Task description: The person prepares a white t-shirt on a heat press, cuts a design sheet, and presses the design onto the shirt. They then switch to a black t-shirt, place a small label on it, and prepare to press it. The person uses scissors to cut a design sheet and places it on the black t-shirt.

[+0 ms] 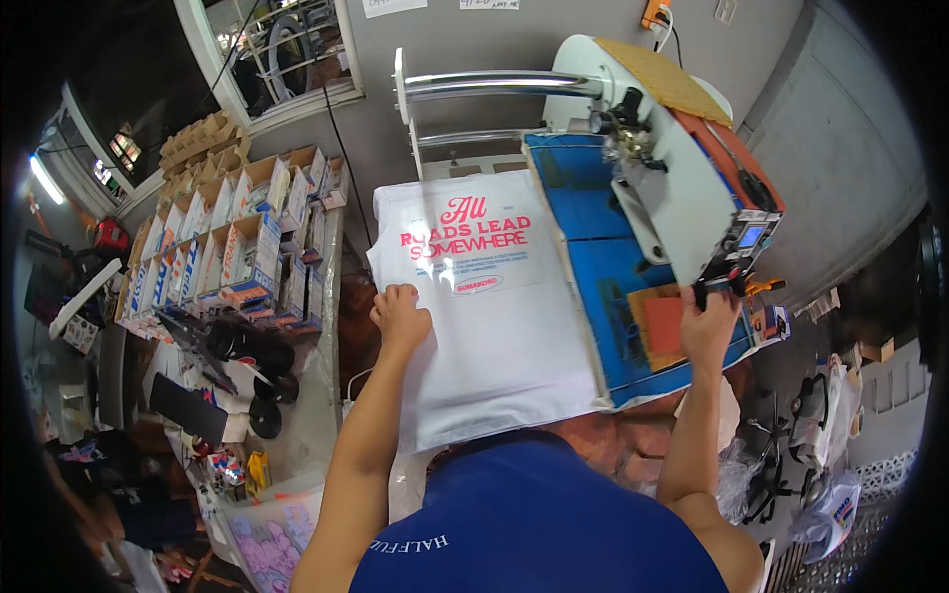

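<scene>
A white T-shirt (pixel 494 346) lies spread on the left platen of a heat press (pixel 657 198). On its upper part sits a clear transfer film (pixel 514 267) with red and blue lettering. My left hand (pixel 400 314) rests on the shirt just left of the film's lower edge, fingers bent and slightly apart, holding nothing that shows. At the right, my right hand (pixel 710 321) is closed round the black handle (pixel 720 287) of the press, below its small lit control screen (pixel 752 237). The press head stands over the blue right-hand platen (pixel 593 247).
An orange pad (pixel 666 324) lies on the blue platen. Cardboard boxes (pixel 213 237) filled with packets stand on the left table, behind a dark monitor (pixel 188 405). Chrome rails (pixel 494 85) run along the back. Plastic bags (pixel 830 514) hang at the lower right.
</scene>
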Demonstrator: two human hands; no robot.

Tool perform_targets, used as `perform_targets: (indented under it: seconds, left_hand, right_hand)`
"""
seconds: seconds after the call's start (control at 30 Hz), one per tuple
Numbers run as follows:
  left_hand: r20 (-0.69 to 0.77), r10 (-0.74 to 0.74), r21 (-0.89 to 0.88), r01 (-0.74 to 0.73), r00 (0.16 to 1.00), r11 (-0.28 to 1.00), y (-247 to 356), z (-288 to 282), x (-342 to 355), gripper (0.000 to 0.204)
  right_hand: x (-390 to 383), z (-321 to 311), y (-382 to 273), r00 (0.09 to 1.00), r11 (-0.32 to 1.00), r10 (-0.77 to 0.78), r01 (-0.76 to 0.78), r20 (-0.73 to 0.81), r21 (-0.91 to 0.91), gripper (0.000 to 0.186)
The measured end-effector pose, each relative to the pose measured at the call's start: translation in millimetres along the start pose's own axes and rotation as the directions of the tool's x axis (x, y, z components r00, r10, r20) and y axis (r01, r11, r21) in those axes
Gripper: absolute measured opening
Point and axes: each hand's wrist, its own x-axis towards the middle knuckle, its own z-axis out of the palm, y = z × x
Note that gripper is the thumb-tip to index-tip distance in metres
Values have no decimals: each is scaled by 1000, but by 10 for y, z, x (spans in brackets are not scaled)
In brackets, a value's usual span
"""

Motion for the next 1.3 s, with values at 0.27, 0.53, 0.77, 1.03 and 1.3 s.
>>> perform_targets:
  seconds: [0.27, 0.53, 0.77, 1.03, 1.3]
  left_hand:
    - [-159, -243, -306, 186, 957, 934, -703, -314, -525, 14]
    - [-184, -390, -490, 260, 902, 832, -1242, -633, -2257, 10]
    - [-240, -585, -536, 397, 774, 745, -1058, -647, -3577, 11]
    - [-21, -878, -487, 762, 478, 427, -274, -460, -4557, 23]
    - [127, -739, -377, 721, 662, 581, 252, 541, -5325, 33]
  right_hand:
    - [-121, -162, -888, 973, 949, -149, 190, -175, 252, 108]
    - [-268, -40, -1984, 956, 876, -265, 293, -127, 383, 115]
    - [-385, -90, -2363, 935, 847, -279, 348, -219, 403, 112]
    - [-399, -175, -2509, 913, 844, -285, 383, -292, 374, 99]
    - [-338, -48, -2144, 858, 604, -390, 513, -335, 610, 47]
